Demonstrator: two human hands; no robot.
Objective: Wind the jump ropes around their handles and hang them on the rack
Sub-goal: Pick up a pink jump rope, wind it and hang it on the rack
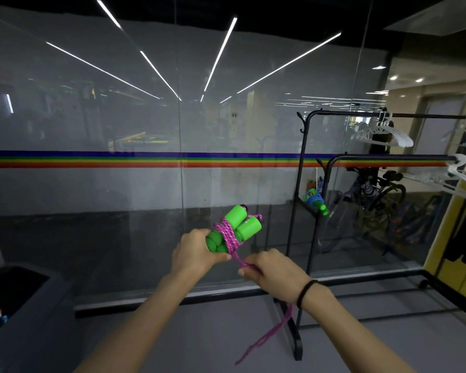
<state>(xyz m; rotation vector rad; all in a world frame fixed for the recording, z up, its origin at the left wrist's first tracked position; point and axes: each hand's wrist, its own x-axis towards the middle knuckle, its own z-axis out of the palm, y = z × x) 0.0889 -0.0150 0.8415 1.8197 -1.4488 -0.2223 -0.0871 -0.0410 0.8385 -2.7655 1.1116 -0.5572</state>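
My left hand point(197, 251) grips two green jump-rope handles point(240, 224) held side by side, with a few turns of pink rope point(228, 235) wound around them. My right hand point(272, 270) pinches the pink rope just below the handles; the loose tail point(269, 335) hangs down past my right wrist. A black rack point(304, 162) stands to the right. A second jump rope with green handles and blue cord point(315, 200) hangs wound on the rack's left side.
A glass wall with a rainbow stripe point(145, 160) runs across in front of me. White plastic hangers point(388, 133) hang on the rack's rails. A dark bin point(19, 297) stands at lower left. Bicycles point(371, 195) show behind the glass.
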